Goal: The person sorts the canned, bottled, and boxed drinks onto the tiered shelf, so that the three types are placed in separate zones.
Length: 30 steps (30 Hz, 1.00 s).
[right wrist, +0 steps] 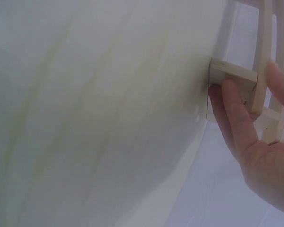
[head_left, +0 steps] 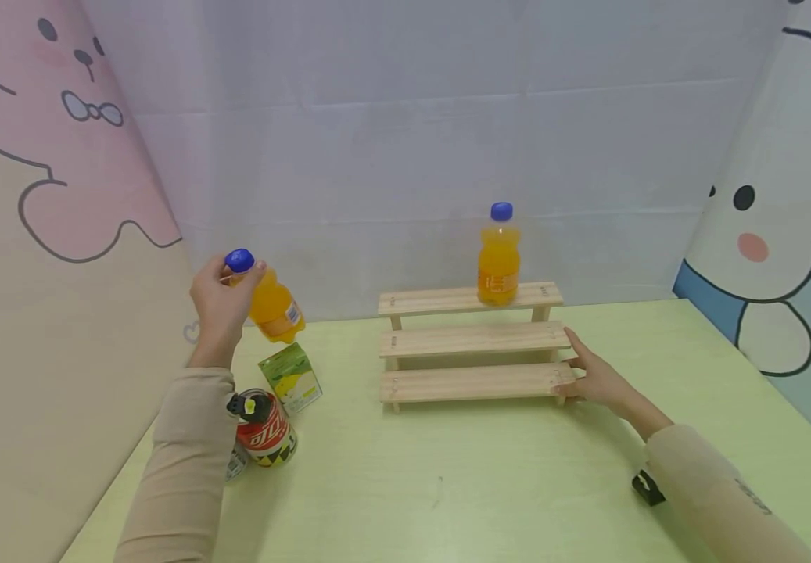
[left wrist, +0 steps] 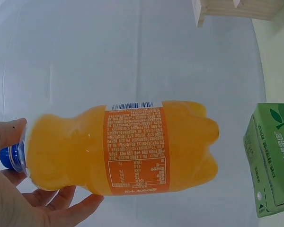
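My left hand [head_left: 220, 306] grips an orange soda bottle [head_left: 277, 309] by its neck, just under the blue cap. The bottle hangs tilted in the air, its base pointing down to the right. Sideways in the left wrist view, its orange printed label [left wrist: 136, 149] and barcode show. At the right end of a three-step wooden rack [head_left: 475, 342], my right hand [head_left: 598, 381] holds the steps. Its fingers [right wrist: 239, 113] press against the end of a step in the right wrist view. A second orange soda bottle [head_left: 499, 262] stands upright on the top step.
Below the held bottle, a green drink carton [head_left: 292, 379] sits on the pale green table [head_left: 475, 485]. A red can [head_left: 267, 434] stands nearer, with another can [head_left: 235, 463] partly hidden by the left sleeve. A small black clip [head_left: 647, 488] lies by the right sleeve.
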Each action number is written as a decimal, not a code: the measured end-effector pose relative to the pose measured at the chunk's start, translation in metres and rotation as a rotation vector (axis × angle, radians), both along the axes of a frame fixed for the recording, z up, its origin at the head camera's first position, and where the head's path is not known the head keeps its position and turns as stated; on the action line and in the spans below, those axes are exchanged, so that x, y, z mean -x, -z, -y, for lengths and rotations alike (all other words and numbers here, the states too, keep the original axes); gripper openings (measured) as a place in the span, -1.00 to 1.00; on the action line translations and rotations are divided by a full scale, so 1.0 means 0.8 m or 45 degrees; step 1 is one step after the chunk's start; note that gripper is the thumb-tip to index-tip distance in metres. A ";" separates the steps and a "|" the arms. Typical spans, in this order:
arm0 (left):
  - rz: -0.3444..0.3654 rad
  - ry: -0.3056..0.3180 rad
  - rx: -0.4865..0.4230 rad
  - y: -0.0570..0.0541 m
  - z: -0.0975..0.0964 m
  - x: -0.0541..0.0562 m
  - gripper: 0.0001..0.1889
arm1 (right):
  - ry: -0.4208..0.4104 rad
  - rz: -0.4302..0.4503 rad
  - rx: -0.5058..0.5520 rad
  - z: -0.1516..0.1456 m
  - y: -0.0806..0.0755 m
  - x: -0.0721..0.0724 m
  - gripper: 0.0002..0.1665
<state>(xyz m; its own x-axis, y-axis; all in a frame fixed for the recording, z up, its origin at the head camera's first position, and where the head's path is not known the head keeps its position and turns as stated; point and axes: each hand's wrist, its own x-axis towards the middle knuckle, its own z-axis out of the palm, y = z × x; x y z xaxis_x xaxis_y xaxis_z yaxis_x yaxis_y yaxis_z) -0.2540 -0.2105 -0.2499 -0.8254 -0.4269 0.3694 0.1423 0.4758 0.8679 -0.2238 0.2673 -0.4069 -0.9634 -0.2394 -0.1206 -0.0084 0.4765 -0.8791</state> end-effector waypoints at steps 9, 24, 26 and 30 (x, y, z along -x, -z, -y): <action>-0.030 0.078 -0.017 -0.008 -0.013 -0.002 -0.61 | 0.000 -0.008 0.002 0.000 0.001 0.001 0.28; -0.077 0.175 0.028 -0.010 -0.031 0.000 -0.64 | 0.006 0.005 0.012 0.001 0.000 0.001 0.26; -0.073 0.188 0.028 -0.010 -0.033 0.000 -0.64 | 0.007 0.010 0.015 0.001 0.000 0.001 0.26; -0.046 0.205 0.027 -0.011 -0.037 -0.002 -0.62 | 0.007 0.006 0.009 0.000 0.002 0.002 0.27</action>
